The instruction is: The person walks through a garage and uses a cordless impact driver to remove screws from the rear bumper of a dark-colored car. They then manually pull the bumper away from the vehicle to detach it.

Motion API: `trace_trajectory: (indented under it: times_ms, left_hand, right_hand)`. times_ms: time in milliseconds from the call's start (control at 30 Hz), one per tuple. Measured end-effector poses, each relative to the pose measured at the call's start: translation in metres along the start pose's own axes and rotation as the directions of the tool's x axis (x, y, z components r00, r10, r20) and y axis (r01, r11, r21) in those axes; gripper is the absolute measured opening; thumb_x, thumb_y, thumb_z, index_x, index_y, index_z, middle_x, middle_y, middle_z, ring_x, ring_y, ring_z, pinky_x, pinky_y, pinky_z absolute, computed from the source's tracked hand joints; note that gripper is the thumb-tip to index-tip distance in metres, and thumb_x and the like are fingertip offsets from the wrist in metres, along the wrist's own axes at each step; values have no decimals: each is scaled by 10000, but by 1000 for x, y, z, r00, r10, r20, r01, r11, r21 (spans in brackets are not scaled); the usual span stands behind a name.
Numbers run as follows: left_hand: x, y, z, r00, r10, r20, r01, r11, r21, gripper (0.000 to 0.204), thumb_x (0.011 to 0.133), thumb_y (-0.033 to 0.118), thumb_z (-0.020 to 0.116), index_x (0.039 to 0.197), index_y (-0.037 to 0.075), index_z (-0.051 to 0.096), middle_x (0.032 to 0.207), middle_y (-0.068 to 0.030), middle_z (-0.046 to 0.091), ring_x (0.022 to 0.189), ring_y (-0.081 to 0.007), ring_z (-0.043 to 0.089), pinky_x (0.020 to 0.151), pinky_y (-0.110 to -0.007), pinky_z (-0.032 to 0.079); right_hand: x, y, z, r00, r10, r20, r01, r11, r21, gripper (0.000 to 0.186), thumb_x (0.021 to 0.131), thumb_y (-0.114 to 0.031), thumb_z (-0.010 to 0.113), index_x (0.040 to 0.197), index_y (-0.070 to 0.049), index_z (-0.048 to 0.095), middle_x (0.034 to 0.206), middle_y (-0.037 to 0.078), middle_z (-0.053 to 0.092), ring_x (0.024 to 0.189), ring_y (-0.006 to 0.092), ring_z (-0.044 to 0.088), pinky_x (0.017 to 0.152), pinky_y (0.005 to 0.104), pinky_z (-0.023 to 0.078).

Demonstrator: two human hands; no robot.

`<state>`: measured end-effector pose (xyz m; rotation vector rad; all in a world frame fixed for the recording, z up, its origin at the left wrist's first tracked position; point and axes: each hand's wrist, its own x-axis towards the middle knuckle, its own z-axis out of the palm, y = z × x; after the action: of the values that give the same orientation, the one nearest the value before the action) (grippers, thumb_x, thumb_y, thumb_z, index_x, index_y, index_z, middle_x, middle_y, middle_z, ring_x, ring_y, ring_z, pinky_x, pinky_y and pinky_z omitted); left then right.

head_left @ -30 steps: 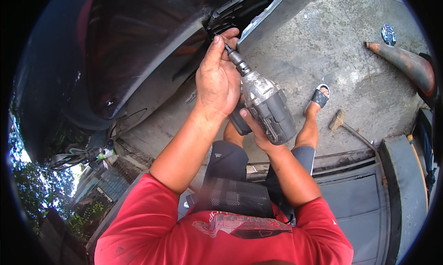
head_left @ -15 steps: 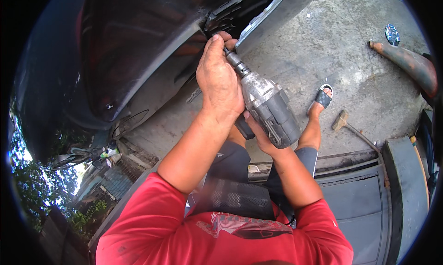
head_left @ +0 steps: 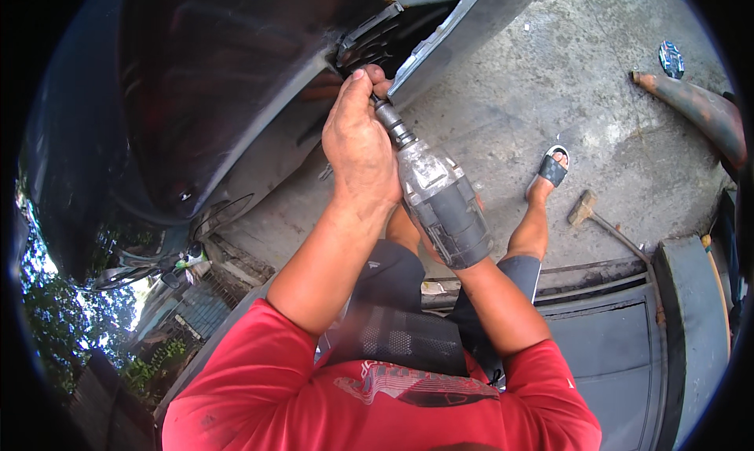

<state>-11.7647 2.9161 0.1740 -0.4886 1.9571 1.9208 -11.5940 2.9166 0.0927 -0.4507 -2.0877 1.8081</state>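
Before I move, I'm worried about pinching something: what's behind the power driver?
Edges of the right hand show around the power driver; most of that hand and its grip are covered.

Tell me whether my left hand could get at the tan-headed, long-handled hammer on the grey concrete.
Likely not directly: the silver and black power tool stands between your left hand and the hammer.

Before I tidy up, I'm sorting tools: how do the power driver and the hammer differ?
The power driver is held up beside the left hand; the hammer lies on the concrete floor. The power driver has a stout silver and black body with a narrow nose; the hammer has a blocky tan head on a thin handle. Both slant from upper left to lower right.
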Motion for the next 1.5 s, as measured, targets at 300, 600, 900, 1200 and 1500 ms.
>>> trace_trajectory:
  times_ms: [300, 600, 900, 1200, 1500]
  left_hand:
    - [-6, 15, 17, 996, -90, 26, 93, 986, -139, 223, 1048, 269, 591, 969, 66, 639, 945, -34, 618, 888, -154, 573, 883, -301, 454]
    - [-2, 3, 9, 996, -55, -77, 52, 998, -34, 236, 1026, 282, 617, 1018, 56, 686, 964, -26, 663, 830, -128, 590, 716, -293, 467]
    - [0, 0, 7, 999, -42, -25, 40, 996, -76, 235, 1039, 243, 613, 1003, 21, 679, 1029, -47, 633, 973, -161, 557, 970, -303, 414]
    - [0, 4, 10, 997, -59, -44, 59, 998, -15, 231, 1045, 242, 598, 961, 37, 662, 989, -40, 607, 943, -152, 526, 949, -303, 404]
    - [2, 4, 6, 997, -74, 18, 74, 997, -11, 241, 1030, 279, 642, 1002, 43, 688, 985, -29, 610, 975, -137, 524, 957, -290, 398]
  right_hand:
    - [17, 0, -12, 999, 28, 23, -29, 997, 65, 421, 804, -135, 818, 1191, -17, 702, 1148, 168, 724, 1047, 335, 729, 949, 407, 578]
    - [4, -12, -16, 982, 180, 65, -184, 981, 58, 437, 897, -168, 751, 1315, -69, 669, 1242, 175, 692, 1197, 384, 632, 1058, 504, 467]
    - [3, -2, -6, 975, 201, 90, -204, 979, 28, 406, 906, -200, 746, 1288, -79, 681, 1239, 162, 694, 1173, 386, 639, 1044, 508, 474]
    - [16, -1, -8, 999, -36, -35, 35, 999, -23, 318, 859, -85, 758, 1162, -1, 708, 1092, 158, 739, 956, 321, 750, 839, 377, 601]
    - [2, 3, 2, 985, 128, 113, -130, 991, 10, 425, 925, -189, 722, 1328, -72, 657, 1280, 181, 667, 1218, 400, 605, 1080, 527, 444]
